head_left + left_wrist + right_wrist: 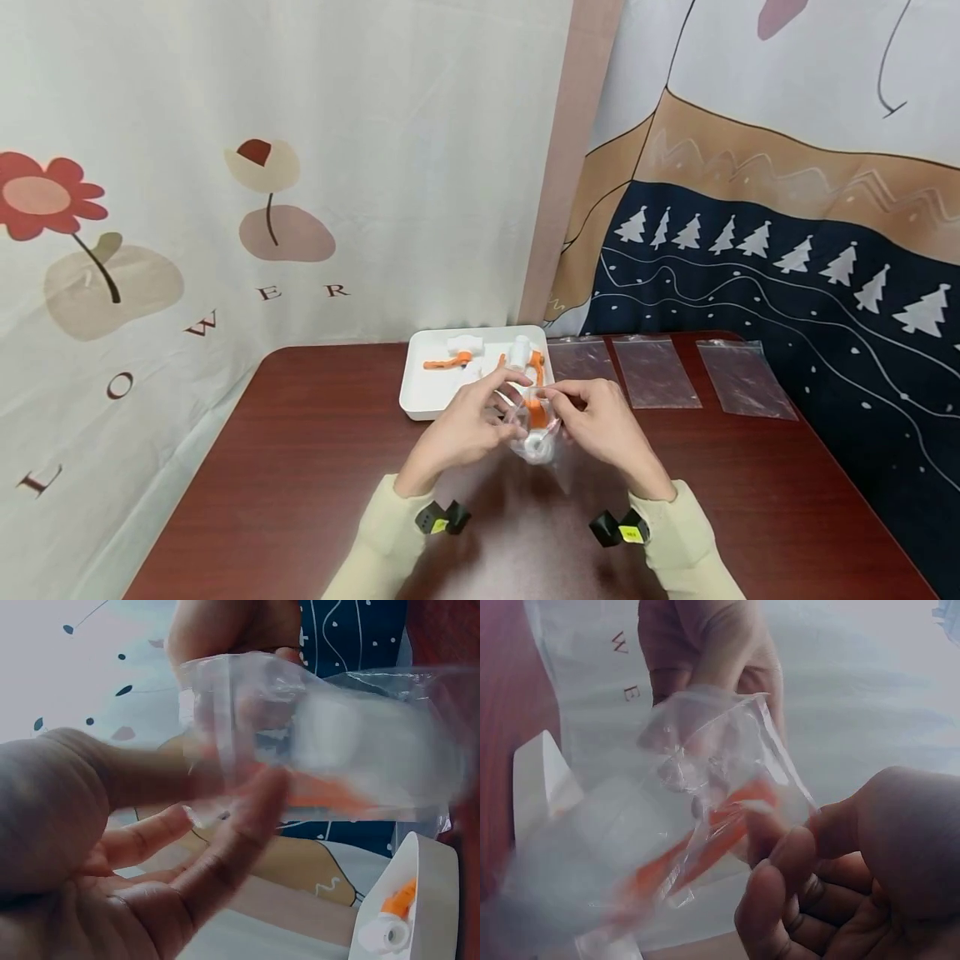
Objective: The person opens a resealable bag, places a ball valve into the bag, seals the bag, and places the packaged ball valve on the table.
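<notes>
Left hand (467, 425) and right hand (604, 423) are pinching the bag (537, 454) near the tray (422, 412). Bag's looking slippery and floppy, valve (537, 414) inside probably light and stiff, so I'd be gripping the edges.

Left of the white tray (411, 396), a hand could pass low over the counter (322, 467); the tray's raised walls bar a level slide. Left hand (463, 427) and right hand (602, 423) block the filled plastic bag's (537, 450) sides. Cloth hangings (420, 167) close the back.
</notes>
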### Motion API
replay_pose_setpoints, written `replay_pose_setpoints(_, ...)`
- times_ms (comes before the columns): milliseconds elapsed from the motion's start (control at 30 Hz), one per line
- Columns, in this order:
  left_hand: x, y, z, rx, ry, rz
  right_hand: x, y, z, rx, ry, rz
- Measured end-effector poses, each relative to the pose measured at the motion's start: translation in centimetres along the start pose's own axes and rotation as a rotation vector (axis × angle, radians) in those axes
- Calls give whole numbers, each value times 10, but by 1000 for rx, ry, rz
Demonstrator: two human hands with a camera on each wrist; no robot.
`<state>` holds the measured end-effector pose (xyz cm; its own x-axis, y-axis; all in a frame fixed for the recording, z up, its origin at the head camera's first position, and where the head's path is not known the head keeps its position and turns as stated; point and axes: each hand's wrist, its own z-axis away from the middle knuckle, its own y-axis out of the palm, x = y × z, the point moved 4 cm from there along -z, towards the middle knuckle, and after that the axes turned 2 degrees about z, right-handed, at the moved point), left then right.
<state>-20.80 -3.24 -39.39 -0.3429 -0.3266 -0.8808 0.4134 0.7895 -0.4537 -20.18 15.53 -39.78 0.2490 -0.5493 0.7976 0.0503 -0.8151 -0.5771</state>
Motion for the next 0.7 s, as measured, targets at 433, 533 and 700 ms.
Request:
replay_pose_setpoints(433,-5,3,-1,-130,58,-116,5,1,0,54,-124,51)
replay_pose_setpoints(533,-6,2,-1,-183,83,-132,6,1,1,57,-130,56)
replay_pose_setpoints(700,-6,1,-1,-221,115,-144,9,1,5,60,-130,65)
